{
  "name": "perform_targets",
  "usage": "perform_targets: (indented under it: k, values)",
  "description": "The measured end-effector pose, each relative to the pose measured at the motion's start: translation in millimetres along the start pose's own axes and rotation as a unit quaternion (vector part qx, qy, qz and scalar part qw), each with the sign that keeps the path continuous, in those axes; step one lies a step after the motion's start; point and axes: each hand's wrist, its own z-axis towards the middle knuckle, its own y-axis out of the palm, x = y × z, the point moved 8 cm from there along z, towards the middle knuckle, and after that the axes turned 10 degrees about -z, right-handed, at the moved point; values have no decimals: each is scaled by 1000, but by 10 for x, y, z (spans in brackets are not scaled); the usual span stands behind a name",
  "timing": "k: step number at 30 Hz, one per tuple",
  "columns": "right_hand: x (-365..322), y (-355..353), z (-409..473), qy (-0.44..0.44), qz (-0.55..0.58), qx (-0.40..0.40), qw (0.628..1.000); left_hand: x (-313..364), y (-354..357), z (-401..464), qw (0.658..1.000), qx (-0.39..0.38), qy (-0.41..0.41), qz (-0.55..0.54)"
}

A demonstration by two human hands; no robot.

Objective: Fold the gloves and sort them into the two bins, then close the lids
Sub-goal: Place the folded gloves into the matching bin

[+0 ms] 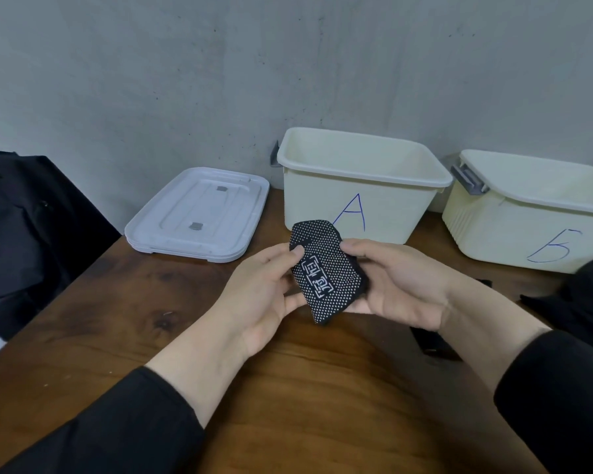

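Above the wooden table [124,316], the left hand [254,295] and right hand [397,285] pinch a folded black dotted glove [326,271] between them, thumbs curled onto its top face. Just beyond the fingertips stands open bin A [356,186]; bin B [528,213] sits right of it, the stacked lids [199,213] left.

A single head-worn wide-angle camera looks forward and down over the wooden table [288,388], close above the forearms entering at 6 o'clock. It faces the grey wall [220,80] at 12 o'clock; straight edges bow near the frame borders.
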Motion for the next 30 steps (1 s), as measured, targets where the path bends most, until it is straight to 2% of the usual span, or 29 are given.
perform_targets:
  k: [4, 7, 10, 17, 24, 30]
  values:
    - [55, -22, -15, 11, -22, 1, 1000, 83, 26, -3, 1000, -11, 21, -12]
    - [71, 38, -31, 4, 36, -12, 999, 122, 43, -7, 999, -20, 34, -3]
    - [33, 51, -4, -23, 81, -2, 996, 151, 31, -11, 997, -9, 50, 51]
    - [-23, 23, -1, -38, 26, 6, 999, 150, -3, -25, 984, 20, 67, 164]
    - [-74, -2, -13, -37, -1, 22, 999, 189, 19, -31, 979, 24, 83, 182]
    - [-429, -195, -87, -69, -1, 49, 996, 387, -1, 14, 959, 78, 157, 220]
